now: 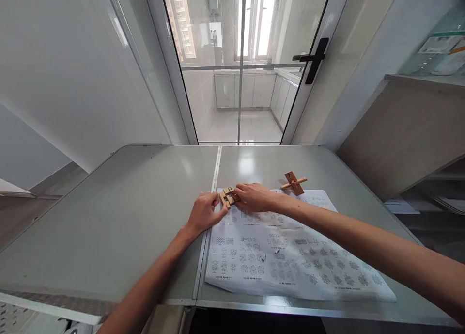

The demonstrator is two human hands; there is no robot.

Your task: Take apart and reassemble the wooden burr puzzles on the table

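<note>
A small wooden interlocking puzzle (228, 197) of notched blocks sits over the top left corner of a printed instruction sheet (254, 280). My left hand (205, 211) grips its left side between thumb and fingers. From the right, my right hand (253, 197) closes its fingers on the other side, hiding part of the blocks. A dark numeral marks one upper block. Beyond my right forearm, a second wooden piece (295, 183), made of a reddish plate crossed by a lighter stick, rests near the sheet's top edge.
The grey folding table (145, 217) has a pale metal seam (202, 261) running front to back, just left of the sheet. A glass door (240, 82) with a black handle (317, 60) stands behind the table. Shelves (428, 193) are at the right.
</note>
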